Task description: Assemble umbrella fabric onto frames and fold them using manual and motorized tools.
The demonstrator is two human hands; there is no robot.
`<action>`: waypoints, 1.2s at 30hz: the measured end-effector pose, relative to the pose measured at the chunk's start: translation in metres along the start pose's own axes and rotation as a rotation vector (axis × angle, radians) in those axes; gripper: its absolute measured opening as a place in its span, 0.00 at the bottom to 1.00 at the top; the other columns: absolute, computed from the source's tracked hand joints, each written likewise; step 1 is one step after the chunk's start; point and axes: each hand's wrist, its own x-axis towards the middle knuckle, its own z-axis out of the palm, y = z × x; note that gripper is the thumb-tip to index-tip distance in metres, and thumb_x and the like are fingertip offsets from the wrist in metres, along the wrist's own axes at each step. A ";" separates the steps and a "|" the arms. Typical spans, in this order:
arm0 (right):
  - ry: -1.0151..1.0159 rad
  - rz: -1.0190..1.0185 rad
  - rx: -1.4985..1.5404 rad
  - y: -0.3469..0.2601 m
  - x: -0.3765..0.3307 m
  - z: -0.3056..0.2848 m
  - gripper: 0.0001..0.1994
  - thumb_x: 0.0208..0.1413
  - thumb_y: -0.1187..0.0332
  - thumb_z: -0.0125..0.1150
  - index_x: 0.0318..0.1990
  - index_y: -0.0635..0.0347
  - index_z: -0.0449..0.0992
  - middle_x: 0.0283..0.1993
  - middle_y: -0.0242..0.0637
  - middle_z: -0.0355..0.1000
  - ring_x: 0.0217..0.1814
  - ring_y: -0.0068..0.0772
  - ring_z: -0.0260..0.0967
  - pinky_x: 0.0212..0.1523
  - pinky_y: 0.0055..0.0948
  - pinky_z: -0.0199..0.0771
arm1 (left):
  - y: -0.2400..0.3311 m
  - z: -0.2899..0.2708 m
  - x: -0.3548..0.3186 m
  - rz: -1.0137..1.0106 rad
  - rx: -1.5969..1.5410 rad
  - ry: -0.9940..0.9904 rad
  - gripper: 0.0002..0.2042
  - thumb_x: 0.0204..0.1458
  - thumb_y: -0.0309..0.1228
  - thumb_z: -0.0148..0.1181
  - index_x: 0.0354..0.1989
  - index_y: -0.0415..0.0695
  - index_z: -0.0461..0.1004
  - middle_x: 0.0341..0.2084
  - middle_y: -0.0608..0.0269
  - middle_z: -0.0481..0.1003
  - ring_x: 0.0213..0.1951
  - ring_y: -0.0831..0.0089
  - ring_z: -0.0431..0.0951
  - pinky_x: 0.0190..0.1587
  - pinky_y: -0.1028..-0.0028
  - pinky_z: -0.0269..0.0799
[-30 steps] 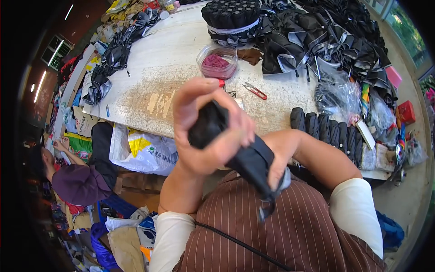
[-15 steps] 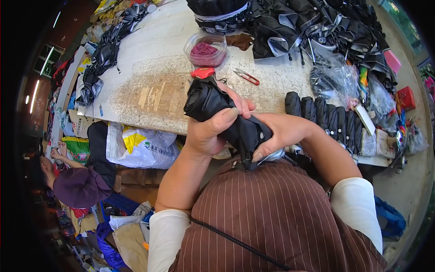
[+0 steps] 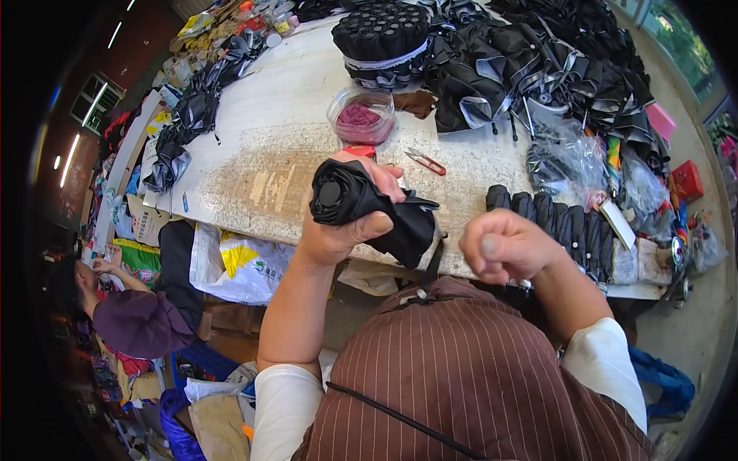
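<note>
A folded black umbrella (image 3: 407, 234) is held up over the table's front edge, its rolled end turned up to the left. My left hand (image 3: 346, 230) is wrapped round it, thumb across the near side. From its lower end a dark strap (image 3: 436, 260) hangs toward my apron. To the right of the umbrella and apart from it, my right hand (image 3: 507, 247) is closed with curled fingers, and nothing shows in it. Beyond the umbrella lie a red object (image 3: 360, 150), partly covered by my left hand, and red-handled thread snips (image 3: 427, 161).
A clear plastic tub (image 3: 361, 117) holds magenta cloth. Several folded umbrellas (image 3: 544, 211) stand in a row at right. Behind are a tied black bundle (image 3: 382, 42) and a heap of loose black umbrellas (image 3: 530, 65). Another person (image 3: 138, 319) sits at left by sacks (image 3: 238, 261).
My right hand has come off the umbrella and moved right, its fingers curled. The umbrella stays in my left hand, and its strap now hangs loose. The view has shifted slightly.
</note>
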 end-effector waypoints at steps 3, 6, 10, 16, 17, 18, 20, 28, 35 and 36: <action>0.403 -0.048 -0.198 -0.007 -0.002 -0.008 0.09 0.58 0.67 0.56 0.31 0.65 0.73 0.16 0.27 0.59 0.13 0.17 0.53 0.14 0.14 0.53 | 0.005 -0.010 -0.001 0.014 -0.095 -0.069 0.21 0.36 0.26 0.72 0.35 0.46 0.64 0.27 0.63 0.72 0.32 0.68 0.74 0.50 0.65 0.65; 0.533 0.082 -0.446 0.002 0.007 -0.010 0.09 0.57 0.67 0.57 0.30 0.64 0.72 0.15 0.26 0.59 0.13 0.16 0.53 0.14 0.13 0.52 | 0.002 -0.006 0.008 0.044 -0.116 -0.144 0.21 0.36 0.27 0.72 0.35 0.46 0.65 0.26 0.63 0.72 0.32 0.68 0.74 0.50 0.64 0.65; 0.292 0.220 -0.356 0.017 0.008 -0.004 0.08 0.56 0.69 0.57 0.28 0.64 0.72 0.12 0.26 0.58 0.11 0.15 0.51 0.12 0.14 0.50 | 0.001 -0.006 0.010 0.054 -0.096 -0.202 0.21 0.36 0.27 0.73 0.35 0.47 0.65 0.26 0.64 0.72 0.33 0.68 0.74 0.51 0.64 0.65; 0.137 -0.085 0.276 -0.003 -0.004 0.019 0.09 0.55 0.71 0.56 0.25 0.66 0.73 0.09 0.28 0.58 0.07 0.16 0.47 0.07 0.18 0.49 | -0.017 -0.004 0.005 0.065 -0.012 -0.185 0.19 0.39 0.29 0.72 0.35 0.47 0.64 0.28 0.63 0.73 0.35 0.67 0.74 0.53 0.63 0.64; 0.032 0.014 0.116 -0.003 -0.001 0.026 0.09 0.57 0.71 0.55 0.27 0.66 0.74 0.10 0.28 0.59 0.08 0.16 0.49 0.09 0.16 0.52 | -0.023 0.001 0.006 0.098 -0.024 -0.189 0.19 0.41 0.30 0.71 0.35 0.47 0.64 0.28 0.63 0.74 0.36 0.67 0.74 0.53 0.63 0.63; -0.074 0.116 -0.045 -0.002 0.003 0.034 0.09 0.59 0.70 0.53 0.30 0.65 0.75 0.12 0.28 0.61 0.09 0.15 0.52 0.11 0.14 0.54 | -0.027 0.006 0.007 0.132 -0.034 -0.192 0.18 0.42 0.31 0.70 0.34 0.47 0.64 0.29 0.62 0.74 0.37 0.66 0.75 0.53 0.62 0.63; -0.115 0.262 -0.377 0.001 0.017 0.052 0.10 0.57 0.70 0.53 0.27 0.66 0.75 0.13 0.32 0.64 0.12 0.20 0.57 0.14 0.17 0.57 | -0.021 0.030 0.015 0.083 -0.198 -0.031 0.16 0.44 0.32 0.69 0.35 0.46 0.65 0.30 0.62 0.74 0.37 0.66 0.75 0.53 0.62 0.63; 0.334 -0.750 -1.680 0.014 0.050 0.017 0.14 0.56 0.71 0.53 0.50 0.60 0.73 0.34 0.35 0.74 0.32 0.24 0.70 0.34 0.20 0.67 | -0.010 0.052 -0.003 -0.342 -0.663 0.465 0.16 0.57 0.44 0.55 0.43 0.43 0.68 0.36 0.54 0.76 0.45 0.60 0.75 0.56 0.58 0.65; 0.520 -0.145 -0.393 0.025 0.035 -0.044 0.14 0.54 0.75 0.59 0.48 0.65 0.73 0.41 0.36 0.74 0.37 0.23 0.69 0.41 0.20 0.70 | -0.029 0.045 -0.029 -0.459 -0.590 0.521 0.15 0.56 0.41 0.57 0.39 0.39 0.72 0.33 0.56 0.76 0.36 0.71 0.76 0.44 0.72 0.71; 0.539 -0.175 -0.375 0.026 0.041 -0.042 0.12 0.54 0.75 0.59 0.46 0.65 0.75 0.38 0.35 0.74 0.36 0.22 0.69 0.41 0.20 0.70 | -0.032 0.043 -0.032 -0.465 -0.563 0.543 0.16 0.56 0.41 0.57 0.39 0.39 0.72 0.33 0.54 0.76 0.37 0.69 0.77 0.45 0.71 0.72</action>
